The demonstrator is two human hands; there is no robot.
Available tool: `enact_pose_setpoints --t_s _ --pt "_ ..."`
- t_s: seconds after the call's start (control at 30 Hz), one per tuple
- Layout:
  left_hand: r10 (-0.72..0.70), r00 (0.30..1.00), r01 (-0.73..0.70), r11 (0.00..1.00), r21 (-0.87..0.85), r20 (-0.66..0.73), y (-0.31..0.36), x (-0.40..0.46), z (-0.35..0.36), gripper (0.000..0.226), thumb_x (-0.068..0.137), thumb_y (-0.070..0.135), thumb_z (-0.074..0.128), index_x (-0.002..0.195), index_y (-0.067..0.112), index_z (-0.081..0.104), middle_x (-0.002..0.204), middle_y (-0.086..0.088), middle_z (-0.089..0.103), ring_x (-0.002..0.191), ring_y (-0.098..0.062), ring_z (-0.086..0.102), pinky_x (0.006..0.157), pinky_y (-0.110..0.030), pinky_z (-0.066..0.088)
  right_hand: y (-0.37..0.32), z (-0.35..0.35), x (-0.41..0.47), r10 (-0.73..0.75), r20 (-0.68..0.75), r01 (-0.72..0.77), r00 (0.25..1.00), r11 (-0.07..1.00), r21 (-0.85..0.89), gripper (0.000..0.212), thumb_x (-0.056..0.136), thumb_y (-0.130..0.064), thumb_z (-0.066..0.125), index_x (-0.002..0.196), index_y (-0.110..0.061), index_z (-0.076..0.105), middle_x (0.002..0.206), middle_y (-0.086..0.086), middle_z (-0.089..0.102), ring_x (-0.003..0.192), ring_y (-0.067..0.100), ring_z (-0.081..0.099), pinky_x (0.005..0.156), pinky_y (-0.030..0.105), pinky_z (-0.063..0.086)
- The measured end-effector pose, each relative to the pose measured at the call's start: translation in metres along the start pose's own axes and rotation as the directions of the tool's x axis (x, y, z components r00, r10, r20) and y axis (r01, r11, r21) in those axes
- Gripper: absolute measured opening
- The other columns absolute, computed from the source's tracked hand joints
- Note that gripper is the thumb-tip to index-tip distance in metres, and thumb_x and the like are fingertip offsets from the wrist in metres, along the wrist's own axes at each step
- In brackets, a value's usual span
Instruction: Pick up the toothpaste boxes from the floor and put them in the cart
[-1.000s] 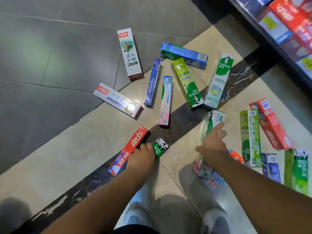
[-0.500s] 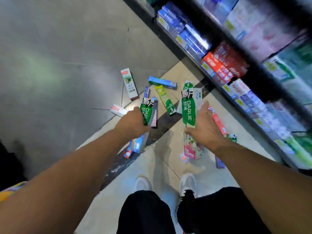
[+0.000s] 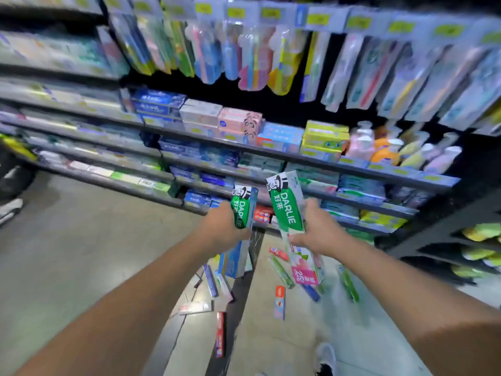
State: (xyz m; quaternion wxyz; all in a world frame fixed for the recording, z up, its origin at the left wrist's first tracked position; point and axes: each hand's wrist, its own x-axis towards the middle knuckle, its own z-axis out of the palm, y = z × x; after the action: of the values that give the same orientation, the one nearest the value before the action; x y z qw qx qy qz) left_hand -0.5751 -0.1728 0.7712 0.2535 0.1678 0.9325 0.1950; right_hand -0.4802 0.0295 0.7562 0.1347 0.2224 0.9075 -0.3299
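Observation:
My left hand (image 3: 219,229) grips a green Darlie toothpaste box (image 3: 241,207) together with a blue box (image 3: 235,260) beneath it, held upright at chest height. My right hand (image 3: 315,234) grips another green Darlie box (image 3: 286,202) stacked with a pink-labelled box (image 3: 307,267). Several toothpaste boxes lie scattered on the floor below, among them a red one (image 3: 220,333), a white one (image 3: 193,307) and a green one (image 3: 282,272). No cart is in view.
Store shelves (image 3: 271,153) packed with toothpaste boxes and hanging toothbrush packs (image 3: 244,50) fill the view ahead. A side rack (image 3: 479,240) with green items stands at the right. Someone's shoe (image 3: 9,207) shows at the far left; my own shoe (image 3: 326,358) is below.
I have stood up from the floor with boxes in both hands. The view swung from the scattered boxes on the tiles up to the shelves.

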Motion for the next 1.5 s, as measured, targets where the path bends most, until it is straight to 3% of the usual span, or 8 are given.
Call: enact_pose_setpoints --t_s 0.3,0.4,0.5,0.7,0.8,0.87,1.17,1.5 --pt "0.372 0.914 -0.390 0.915 0.099 0.164 0.245 -0.020 0.039 0.055 0.083 0.050 0.072 0.107 0.011 0.041 0.087 -0.006 0.058 0.068 -0.019 0.061 0.054 -0.034 0.048 0.141 -0.158 -0.139 0.221 -0.306 -0.144 0.926 0.956 0.256 0.064 0.076 -0.030 0.081 0.115 -0.017 0.032 0.105 -0.001 0.057 0.093 0.018 0.059 0.071 0.033 0.048" --pt "0.487 0.830 -0.523 0.849 0.073 0.273 0.343 -0.039 0.092 0.068 0.070 0.065 0.071 0.106 0.013 0.045 0.087 -0.006 0.062 0.072 -0.020 0.062 0.051 -0.029 0.042 0.223 -0.201 -0.205 0.358 -0.395 -0.209 0.846 0.905 0.370 0.066 0.073 -0.031 0.084 0.117 -0.013 0.038 0.108 -0.004 0.057 0.098 0.015 0.059 0.075 0.032 0.048" --pt "0.588 0.726 -0.637 0.771 0.027 0.356 0.440 -0.059 0.160 0.077 0.051 0.074 0.063 0.103 0.018 0.051 0.091 -0.004 0.065 0.080 -0.020 0.064 0.064 -0.038 0.053 0.307 -0.241 -0.277 0.486 -0.447 -0.288 0.751 0.850 0.442 0.064 0.073 -0.032 0.084 0.114 -0.014 0.039 0.105 -0.002 0.060 0.093 0.016 0.063 0.069 0.030 0.052" --pt "0.687 0.574 -0.733 0.673 -0.094 0.445 0.616 -0.153 0.285 0.038 0.074 0.038 0.079 0.098 0.023 0.054 0.093 -0.001 0.065 0.093 -0.023 0.067 0.074 -0.039 0.059 0.449 -0.304 -0.415 0.694 -0.497 -0.403 0.521 0.713 0.574 0.046 0.074 -0.023 0.084 0.088 -0.025 0.040 0.082 -0.009 0.055 0.069 0.006 0.055 0.054 0.023 0.048" --pt "0.706 0.496 -0.746 0.644 -0.169 0.505 0.678 -0.180 0.339 0.044 0.061 0.047 0.078 0.095 0.025 0.059 0.095 0.000 0.070 0.090 -0.020 0.070 0.074 -0.046 0.060 0.507 -0.324 -0.463 0.764 -0.480 -0.432 0.431 0.642 0.633 0.057 0.071 -0.026 0.085 0.105 -0.019 0.040 0.088 -0.005 0.053 0.073 0.010 0.057 0.052 0.021 0.049" --pt "0.720 0.453 -0.795 0.593 -0.128 0.525 0.715 -0.188 0.372 0.054 0.055 0.058 0.073 0.094 0.024 0.059 0.091 0.000 0.069 0.085 -0.019 0.069 0.070 -0.038 0.059 0.543 -0.335 -0.484 0.796 -0.459 -0.448 0.394 0.603 0.660 0.064 0.071 -0.028 0.086 0.110 -0.016 0.036 0.087 -0.004 0.054 0.070 0.007 0.054 0.048 0.020 0.045" --pt "0.672 0.427 -0.790 0.603 -0.112 0.605 0.853 -0.167 0.475 0.043 0.077 0.044 0.078 0.103 0.018 0.056 0.091 -0.008 0.069 0.080 -0.025 0.069 0.067 -0.044 0.061 0.686 -0.390 -0.476 0.857 -0.374 -0.442 0.354 0.506 0.741 0.062 0.070 -0.030 0.087 0.108 -0.018 0.039 0.089 -0.008 0.056 0.077 0.006 0.059 0.050 0.022 0.048" --pt "0.627 0.412 -0.769 0.629 -0.117 0.661 1.050 -0.078 0.548 0.038 0.080 0.038 0.078 0.102 0.020 0.052 0.097 -0.008 0.069 0.082 -0.020 0.069 0.069 -0.038 0.061 0.839 -0.543 -0.392 0.852 -0.357 -0.468 0.384 0.513 0.720 0.065 0.069 -0.029 0.087 0.110 -0.018 0.038 0.089 -0.007 0.058 0.079 0.011 0.061 0.064 0.032 0.058"
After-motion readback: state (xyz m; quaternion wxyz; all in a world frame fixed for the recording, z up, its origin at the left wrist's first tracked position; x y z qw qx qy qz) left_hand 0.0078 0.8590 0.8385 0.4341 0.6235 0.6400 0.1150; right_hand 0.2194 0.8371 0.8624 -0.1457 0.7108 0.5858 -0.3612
